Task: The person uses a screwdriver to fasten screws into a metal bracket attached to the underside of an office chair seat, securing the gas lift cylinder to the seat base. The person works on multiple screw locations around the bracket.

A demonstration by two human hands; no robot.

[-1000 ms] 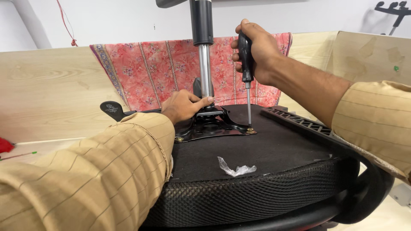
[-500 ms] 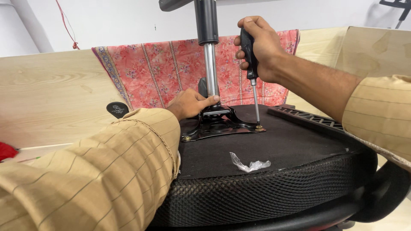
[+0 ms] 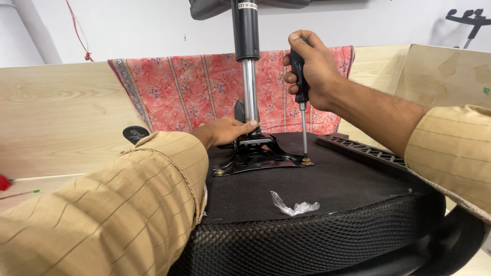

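An upturned black office chair seat (image 3: pixel 327 189) lies in front of me, its mesh edge toward me. A black metal mounting plate (image 3: pixel 255 156) is on its underside, with a chrome and black gas cylinder (image 3: pixel 249 76) standing upright from it. My left hand (image 3: pixel 227 130) rests on the plate at the cylinder's base. My right hand (image 3: pixel 312 69) grips the black handle of a screwdriver (image 3: pixel 303 117) held upright, its tip on a screw at the plate's right corner.
A scrap of clear plastic (image 3: pixel 294 206) lies on the seat underside. A pink floral cloth (image 3: pixel 204 89) hangs over light wooden boards (image 3: pixel 56 117) behind. A black armrest (image 3: pixel 368 151) lies at the right, and a black lever knob (image 3: pixel 134 134) sticks out at the left.
The view has shifted slightly. My right hand stays on the upright screwdriver at the same screw and my left hand stays on the plate.
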